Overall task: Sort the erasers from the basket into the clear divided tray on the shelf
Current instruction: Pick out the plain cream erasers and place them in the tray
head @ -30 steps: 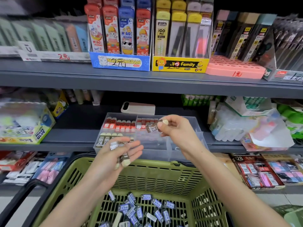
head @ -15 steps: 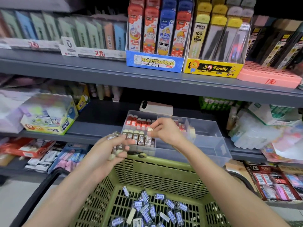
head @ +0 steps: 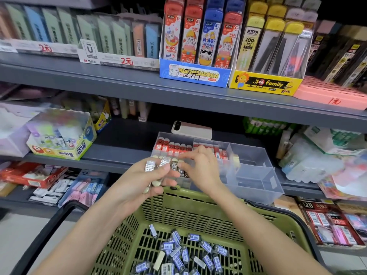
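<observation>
Grey shop shelving [head: 139, 90] is seen ahead, stocked with stationery; a blue display box [head: 195, 74] and a yellow display box [head: 264, 83] are stood side by side on the upper shelf. On the shelf below, a clear divided tray [head: 256, 176] is set at the front edge, with a phone [head: 191, 130] laid flat just behind it and a glue box [head: 61, 137] well to its left. Red-sleeved erasers [head: 170, 148] are stood in a row in the tray's back-left compartment, with more in the one beside it; brown-sleeved erasers [head: 181, 172] marked 2B are lined up in the front-left compartment. A green basket [head: 198, 211] is seen below the tray, its far rim just under the tray's front wall. Loose erasers [head: 178, 253] in blue-and-white sleeves are scattered over its slatted bottom. The left hand [head: 143, 183] is held above the far rim, fingers and thumb curled round a bundle of erasers [head: 150, 166], ends sticking out above and below the fist. The right hand [head: 200, 169] is held over the front-left compartment, fingertips bent down toward the brown row, close to the left thumb. Motion blur is noted there; whether an eraser is pinched cannot be told.
</observation>
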The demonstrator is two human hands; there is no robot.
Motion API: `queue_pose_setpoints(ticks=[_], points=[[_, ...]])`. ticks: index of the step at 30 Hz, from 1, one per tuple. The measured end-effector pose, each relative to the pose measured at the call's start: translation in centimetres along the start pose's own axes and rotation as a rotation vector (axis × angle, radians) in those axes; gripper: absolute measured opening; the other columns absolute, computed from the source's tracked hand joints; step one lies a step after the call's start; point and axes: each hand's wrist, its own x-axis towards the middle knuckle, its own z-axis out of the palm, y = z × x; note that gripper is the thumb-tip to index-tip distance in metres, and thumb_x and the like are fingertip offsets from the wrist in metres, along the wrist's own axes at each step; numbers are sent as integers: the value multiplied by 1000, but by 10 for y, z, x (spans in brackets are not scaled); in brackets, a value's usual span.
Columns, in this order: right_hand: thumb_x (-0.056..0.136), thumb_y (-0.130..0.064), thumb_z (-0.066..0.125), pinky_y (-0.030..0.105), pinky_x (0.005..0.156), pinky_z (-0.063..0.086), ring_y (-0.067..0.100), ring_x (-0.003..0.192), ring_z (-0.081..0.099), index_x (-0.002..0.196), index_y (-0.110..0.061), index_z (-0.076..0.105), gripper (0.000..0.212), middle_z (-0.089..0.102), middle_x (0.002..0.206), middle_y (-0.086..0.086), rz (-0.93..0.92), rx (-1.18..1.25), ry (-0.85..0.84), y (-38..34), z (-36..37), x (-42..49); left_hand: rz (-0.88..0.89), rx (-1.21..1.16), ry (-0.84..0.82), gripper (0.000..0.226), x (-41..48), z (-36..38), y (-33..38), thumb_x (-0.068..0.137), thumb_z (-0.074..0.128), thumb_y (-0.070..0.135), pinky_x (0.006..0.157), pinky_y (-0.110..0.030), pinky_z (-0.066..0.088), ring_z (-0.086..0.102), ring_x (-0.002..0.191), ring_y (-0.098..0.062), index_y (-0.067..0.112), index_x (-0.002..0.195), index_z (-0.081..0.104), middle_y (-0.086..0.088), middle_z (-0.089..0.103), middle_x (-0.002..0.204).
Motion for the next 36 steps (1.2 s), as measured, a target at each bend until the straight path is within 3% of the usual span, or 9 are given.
queue_pose_setpoints(ticks=[4, 6, 9, 12, 17, 22, 25, 28, 36], points=[[96, -34, 48, 15, 73, 42, -2, 80, 56, 97, -21, 72, 27, 62, 79, -13, 8, 714, -88, -15, -26, -14, 34, 73, -39, 35, 1, 1, 0, 68, 69, 29, 45, -15, 44, 71, 74, -15, 13, 97, 57, -12, 74, 93], [94, -33, 53, 7, 60, 40, -7, 63, 54, 92, -17, 71, 24, 61, 68, -15, -40, 837, -238, -21, -39, -21, 49, 123, -78, 33, 1, 2, 0, 66, 73, 27, 44, -15, 42, 69, 69, -13, 13, 92, 59, -13, 74, 90], [87, -18, 65, 12, 54, 43, 3, 59, 57, 90, -14, 70, 7, 64, 67, -9, -47, 884, -386, -23, -51, -28, 66, 177, -136, 30, 3, 4, 1, 61, 78, 23, 43, -14, 40, 59, 51, -7, 10, 84, 64, -12, 72, 77], [85, -12, 66, 20, 50, 43, 23, 63, 53, 91, -12, 66, 6, 64, 71, 0, -11, 897, -420, -17, -61, -32, 49, 155, -146, 39, 7, 6, 0, 54, 82, 27, 43, -13, 40, 66, 65, -10, 8, 84, 66, -16, 73, 82], [87, -2, 56, 18, 63, 43, 6, 63, 49, 96, -35, 67, 35, 53, 61, -12, -11, 776, -359, 4, -68, -37, 83, 191, -109, 34, 15, 10, -4, 69, 72, 35, 43, -15, 40, 69, 70, -15, 7, 88, 64, -12, 74, 86], [90, -4, 54, 15, 45, 32, 5, 49, 41, 81, -22, 72, 27, 52, 56, -7, 269, 902, -144, 19, -63, -31, 525, 971, 146, 10, 32, 2, -17, 91, 55, 34, 75, -22, 46, 59, 80, 1, 26, 90, 59, 12, 68, 90], [91, -4, 55, 18, 46, 40, 9, 51, 45, 89, -13, 70, 18, 54, 62, 2, 343, 1028, -182, 21, -54, -29, 711, 1164, -9, 14, 41, -3, -23, 91, 56, 33, 99, -4, 21, 39, 99, 17, 25, 102, 61, 20, 58, 110], [91, -3, 56, 19, 53, 47, 10, 52, 50, 98, -11, 66, 15, 57, 68, 4, 292, 1035, -248, 21, -49, -28, 788, 1298, -95, 29, 51, -11, -28, 92, 53, 38, 116, -20, 0, 32, 128, 8, 21, 114, 61, 17, 56, 124], [92, -14, 58, 19, 54, 47, 2, 54, 51, 103, -18, 63, 13, 59, 74, 4, 85, 658, -217, 14, -28, -24, 792, 1298, -103, 31, 54, -18, -28, 91, 50, 42, 109, -7, -7, 54, 112, -2, 21, 112, 60, 14, 65, 115]])
